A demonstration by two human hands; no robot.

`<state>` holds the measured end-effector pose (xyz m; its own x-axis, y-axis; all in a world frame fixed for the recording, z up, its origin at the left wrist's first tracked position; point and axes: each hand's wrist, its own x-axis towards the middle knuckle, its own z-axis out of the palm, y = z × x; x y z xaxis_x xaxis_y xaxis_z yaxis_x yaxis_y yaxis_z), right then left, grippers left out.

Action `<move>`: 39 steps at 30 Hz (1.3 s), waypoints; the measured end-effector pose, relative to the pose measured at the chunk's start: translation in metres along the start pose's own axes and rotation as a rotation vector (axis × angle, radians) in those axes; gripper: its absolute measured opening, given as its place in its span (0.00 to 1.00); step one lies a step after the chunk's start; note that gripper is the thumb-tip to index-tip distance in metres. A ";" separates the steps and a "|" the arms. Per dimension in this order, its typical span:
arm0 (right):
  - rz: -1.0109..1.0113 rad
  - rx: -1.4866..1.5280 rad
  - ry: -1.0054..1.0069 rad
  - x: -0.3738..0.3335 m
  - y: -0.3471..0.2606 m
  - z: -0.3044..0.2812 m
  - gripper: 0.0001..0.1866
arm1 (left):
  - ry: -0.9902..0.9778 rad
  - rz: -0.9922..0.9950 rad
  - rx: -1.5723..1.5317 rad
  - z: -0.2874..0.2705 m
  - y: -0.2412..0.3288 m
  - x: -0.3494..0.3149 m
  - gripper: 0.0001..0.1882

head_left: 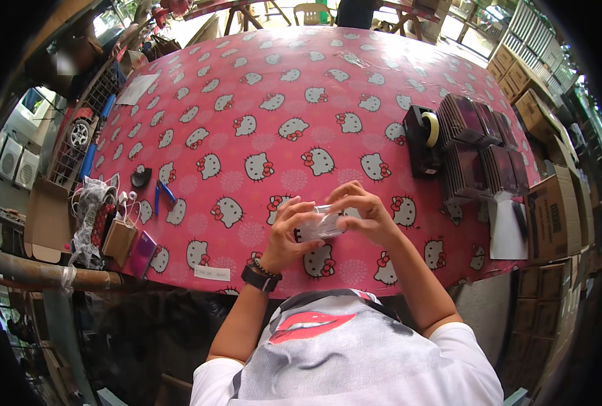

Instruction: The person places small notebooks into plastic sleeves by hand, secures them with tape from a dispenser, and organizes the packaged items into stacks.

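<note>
Near the front edge of the pink table, a small clear plastic-wrapped packet (321,223) is held between my two hands. It looks whitish and shiny with a dark mark at its left end; what is inside cannot be made out. My left hand (286,233) grips its left end, thumb below and fingers above. Over the opposite end, my right hand (367,215) curls its fingers and pinches the plastic from above. A dark watch or band and a beaded bracelet circle my left wrist.
A black tape dispenser (422,141) stands at the right beside stacked dark flat cases (477,152). White paper (508,230) and a cardboard box (554,213) lie beyond. At the left are blue-handled pliers (165,196), a black object (140,177), a purple case (142,254) and bundled earphones (126,197).
</note>
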<state>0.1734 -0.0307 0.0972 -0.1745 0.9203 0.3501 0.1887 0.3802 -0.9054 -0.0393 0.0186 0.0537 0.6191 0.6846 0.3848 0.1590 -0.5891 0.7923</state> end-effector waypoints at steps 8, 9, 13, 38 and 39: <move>-0.217 -0.603 0.063 -0.034 0.023 0.021 0.25 | 0.289 0.078 0.185 0.024 0.012 -0.023 0.06; -0.199 -0.578 0.087 -0.033 0.023 0.025 0.24 | 0.305 0.070 0.172 0.024 0.011 -0.024 0.08; 0.048 -0.474 0.118 -0.021 0.024 0.032 0.19 | 0.392 -0.085 0.072 0.028 0.015 -0.017 0.20; 0.433 -0.701 1.097 -0.042 0.121 -0.207 0.14 | -0.054 0.000 0.727 0.042 0.035 -0.040 0.35; 0.145 -0.939 1.106 -0.050 0.120 -0.200 0.13 | -0.052 0.012 0.733 0.042 0.034 -0.040 0.36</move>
<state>0.3976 -0.0128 0.0190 0.6363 0.3894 0.6660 0.7643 -0.2005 -0.6129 -0.0267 -0.0467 0.0453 0.6568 0.6657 0.3542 0.6144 -0.7448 0.2606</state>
